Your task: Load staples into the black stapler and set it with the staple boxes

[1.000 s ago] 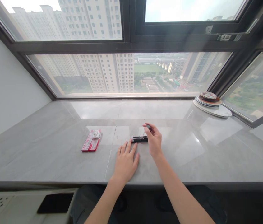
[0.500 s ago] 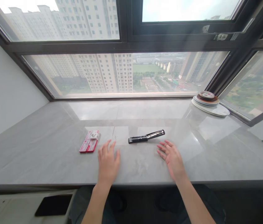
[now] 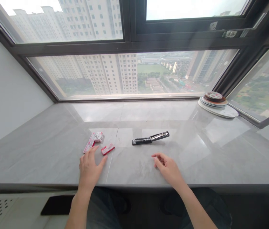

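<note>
My left hand is open over the counter at the left, holding nothing, its fingers spread. The fingertips reach the near edge of a red-and-white staple box; whether they touch it I cannot tell. A second small red-and-white box lies turned at an angle just beyond my thumb. Behind them sits a white box with a printed picture, next to another pinkish box partly covered by it. In the middle lies a black stapler, unfolded wide. My right hand hovers in front of it, fingers loosely bent, holding nothing.
The grey marble-look counter runs up to a dark-framed window. Several stacked round plates or lids stand in the far right corner. Below the counter at the left is a white perforated surface with a dark flat object.
My left hand has moved left to the boxes, and one red box now lies apart to the right, turned. My right hand has come nearer and its fingers have bent inward.
</note>
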A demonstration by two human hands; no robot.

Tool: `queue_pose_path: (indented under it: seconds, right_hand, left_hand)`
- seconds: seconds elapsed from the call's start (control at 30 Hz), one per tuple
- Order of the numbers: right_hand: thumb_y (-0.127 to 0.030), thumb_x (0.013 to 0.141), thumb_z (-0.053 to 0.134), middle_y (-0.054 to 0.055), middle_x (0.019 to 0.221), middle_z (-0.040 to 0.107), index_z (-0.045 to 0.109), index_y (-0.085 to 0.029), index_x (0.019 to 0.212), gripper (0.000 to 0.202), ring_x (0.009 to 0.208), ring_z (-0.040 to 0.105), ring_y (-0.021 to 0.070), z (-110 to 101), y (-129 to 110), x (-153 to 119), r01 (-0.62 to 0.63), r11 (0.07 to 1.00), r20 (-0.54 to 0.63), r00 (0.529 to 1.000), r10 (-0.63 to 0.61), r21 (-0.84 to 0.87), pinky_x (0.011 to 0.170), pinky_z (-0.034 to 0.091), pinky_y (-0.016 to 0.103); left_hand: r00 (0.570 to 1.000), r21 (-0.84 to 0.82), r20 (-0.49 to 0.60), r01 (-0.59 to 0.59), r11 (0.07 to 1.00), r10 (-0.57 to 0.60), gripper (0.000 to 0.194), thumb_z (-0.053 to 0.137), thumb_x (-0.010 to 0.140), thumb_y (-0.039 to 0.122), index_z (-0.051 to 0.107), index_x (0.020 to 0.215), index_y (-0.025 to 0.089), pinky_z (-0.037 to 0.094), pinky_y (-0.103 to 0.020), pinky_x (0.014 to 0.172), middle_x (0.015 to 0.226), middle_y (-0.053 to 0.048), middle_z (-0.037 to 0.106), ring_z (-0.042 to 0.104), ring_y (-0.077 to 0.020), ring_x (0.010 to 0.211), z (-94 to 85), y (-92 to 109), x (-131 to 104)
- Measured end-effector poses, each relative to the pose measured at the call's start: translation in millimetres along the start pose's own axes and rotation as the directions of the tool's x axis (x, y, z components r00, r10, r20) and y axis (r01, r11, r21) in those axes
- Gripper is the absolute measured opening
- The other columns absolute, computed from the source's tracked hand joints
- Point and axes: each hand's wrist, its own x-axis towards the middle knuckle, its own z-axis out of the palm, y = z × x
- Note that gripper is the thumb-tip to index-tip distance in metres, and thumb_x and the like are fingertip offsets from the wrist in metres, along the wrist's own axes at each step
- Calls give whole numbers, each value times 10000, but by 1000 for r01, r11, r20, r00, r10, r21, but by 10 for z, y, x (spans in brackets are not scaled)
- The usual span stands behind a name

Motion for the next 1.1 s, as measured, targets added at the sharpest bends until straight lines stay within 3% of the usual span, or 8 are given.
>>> queue_pose_path:
  seconds: [0.17, 0.33, 0.43, 0.57, 0.8, 0.87, 0.97, 1.1]
  right_hand:
    - [-453, 965, 559, -4, 716, 685, 725, -229, 1115, 317, 558, 546, 147, -41, 7, 25, -29, 998, 100, 995, 23, 56, 536, 425, 257]
    - [-539, 999, 494, -16, 672, 677, 641, -209, 1181, 405, 401, 421, 106, 27, -73, 177, -120, 986, 324, 943, 76, 119, 410, 321, 228]
    - [-572, 989, 532, -50, 546, 584, 594, -198, 1086, 391, 394, 377, 100, 21, -67, 292, -173, 977, 347, 930, 122, 122, 400, 263, 210]
    - [-581, 955, 613, -50, 529, 540, 588, -190, 916, 394, 445, 371, 86, -90, -6, 372, -169, 983, 334, 933, 135, 74, 447, 253, 207]
    - [-554, 959, 589, -34, 564, 556, 614, -178, 925, 378, 467, 415, 109, -474, 106, 455, -191, 973, 277, 935, 219, -127, 468, 254, 238]
    - [-524, 936, 629, -39, 566, 561, 632, -181, 954, 343, 497, 460, 126, -565, 71, 467, -130, 966, 196, 965, 176, -226, 495, 288, 245]
    - [-453, 936, 641, -48, 597, 571, 691, -225, 1027, 250, 557, 509, 141, -572, -112, 465, 96, 924, 121, 991, -55, -371, 554, 325, 252]
    - [-334, 917, 664, -16, 693, 674, 783, -296, 871, 133, 667, 583, 163, -346, -443, 535, 409, 760, 335, 905, -263, -506, 599, 298, 270]
  left_hand:
    - [949, -226, 236, -156, 962, 209, 466, 590, 967, 357, 587, 1424, 260, 435, -441, 1121, 1318, -58, 670, 559, -271, 1268, -8, 204, 128]
    - [821, -476, 360, -247, 844, 443, 603, 680, 914, 265, 531, 1496, 330, 478, -385, 1081, 1240, -13, 709, 608, -229, 1196, 66, 917, -50]
    - [779, -549, 370, -256, 796, 506, 686, 737, 882, 251, 503, 1513, 380, 472, -399, 1088, 1208, 12, 725, 618, -230, 1176, 155, 1255, -137]
    - [801, -571, 343, -237, 786, 491, 644, 786, 861, 267, 557, 1449, 394, 460, -429, 1098, 1201, 22, 732, 622, -239, 1172, 268, 1382, -168]
    - [825, -611, 327, -187, 769, 461, 372, 782, 868, 273, 674, 1221, 316, 506, -401, 1047, 1153, -15, 725, 658, -237, 1134, 305, 1320, -176]
    - [827, -602, 318, -201, 773, 463, 413, 777, 867, 262, 661, 1259, 318, 502, -400, 1050, 1162, -16, 722, 656, -236, 1137, 301, 1328, -178]
    - [828, -585, 304, -229, 778, 471, 483, 768, 865, 250, 630, 1321, 331, 488, -406, 1062, 1171, -9, 726, 640, -239, 1160, 303, 1346, -182]
    - [825, -574, 300, -245, 781, 479, 534, 761, 864, 250, 600, 1364, 345, 478, -413, 1064, 1193, 0, 727, 627, -243, 1173, 311, 1350, -187]
